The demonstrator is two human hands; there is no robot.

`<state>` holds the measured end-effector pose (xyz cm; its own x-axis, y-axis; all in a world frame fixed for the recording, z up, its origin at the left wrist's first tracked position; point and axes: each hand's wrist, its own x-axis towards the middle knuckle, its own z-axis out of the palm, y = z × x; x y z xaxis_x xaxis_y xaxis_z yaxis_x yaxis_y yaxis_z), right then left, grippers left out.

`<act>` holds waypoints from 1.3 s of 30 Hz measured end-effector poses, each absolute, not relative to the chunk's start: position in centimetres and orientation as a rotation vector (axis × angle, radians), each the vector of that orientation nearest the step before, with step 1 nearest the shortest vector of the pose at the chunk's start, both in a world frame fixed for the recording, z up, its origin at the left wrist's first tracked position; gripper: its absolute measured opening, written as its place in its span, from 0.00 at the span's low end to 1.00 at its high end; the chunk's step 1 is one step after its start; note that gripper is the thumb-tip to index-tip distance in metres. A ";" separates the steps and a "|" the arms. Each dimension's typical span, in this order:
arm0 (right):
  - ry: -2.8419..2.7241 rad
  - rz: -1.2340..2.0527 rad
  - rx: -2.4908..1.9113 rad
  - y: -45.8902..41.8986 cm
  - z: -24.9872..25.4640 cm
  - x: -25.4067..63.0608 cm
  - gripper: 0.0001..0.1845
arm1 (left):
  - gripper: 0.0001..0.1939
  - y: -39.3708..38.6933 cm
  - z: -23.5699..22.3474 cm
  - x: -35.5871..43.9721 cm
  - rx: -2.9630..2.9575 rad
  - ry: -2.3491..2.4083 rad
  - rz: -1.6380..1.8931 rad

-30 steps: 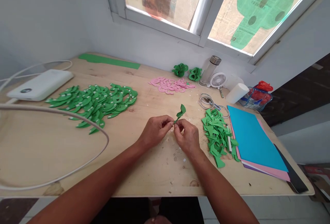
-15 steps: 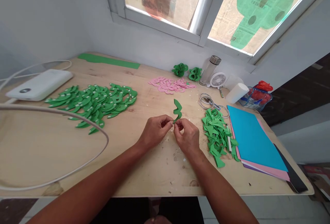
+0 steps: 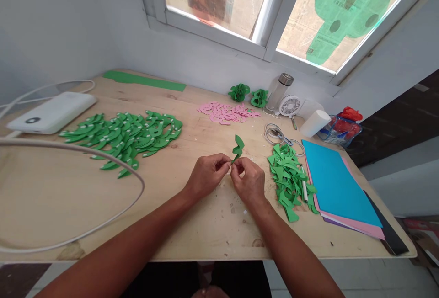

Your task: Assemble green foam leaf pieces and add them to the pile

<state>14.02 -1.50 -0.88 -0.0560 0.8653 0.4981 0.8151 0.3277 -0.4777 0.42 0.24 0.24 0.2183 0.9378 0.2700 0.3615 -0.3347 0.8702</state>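
one green cutout, pinched by both hands — window newsprint, illegible

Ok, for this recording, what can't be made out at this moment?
In the head view:
- Lower end of the thin wavy green strip: hidden by fingertips of the left hand and right hand.
- Most of the flat black slab: covered by stacked coloured sheets.
- Where the looped white cable leads: cut off by the left edge.
- White marks on the heaped flat green pieces: too small to identify.
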 end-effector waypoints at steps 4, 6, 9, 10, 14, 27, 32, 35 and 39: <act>-1.854 0.097 -1.498 -1.5 -1.0 13.9 0.05 | 0.10 0.2 0.2 0.4 1.825 1.196 1.074; -1.836 0.118 -1.499 -1.5 -1.0 13.8 0.05 | 0.10 0.2 0.1 0.4 1.813 1.185 1.065; -1.791 0.171 -1.495 -1.5 -1.1 13.9 0.04 | 0.11 0.2 0.1 0.5 1.784 1.170 1.060; -1.771 0.201 -1.494 -1.4 -1.1 13.9 0.04 | 0.11 0.2 0.2 0.5 1.777 1.166 1.057; -1.671 0.429 -1.470 -1.2 -1.0 13.9 0.03 | 0.10 0.3 0.2 0.3 1.747 1.142 1.053; -1.460 0.786 -1.404 -0.7 -0.9 14.0 0.04 | 0.10 0.6 0.0 0.2 1.667 1.084 1.058; -1.429 0.820 -1.414 -0.6 -1.1 14.1 0.03 | 0.09 0.6 -0.1 0.2 1.633 1.072 1.065; -1.404 0.834 -1.413 -0.5 -1.2 14.2 0.03 | 0.09 0.7 -0.1 0.2 1.595 1.068 1.061; -1.296 0.880 -1.364 -0.4 -1.2 14.2 0.05 | 0.11 0.8 0.0 0.2 1.484 1.027 1.064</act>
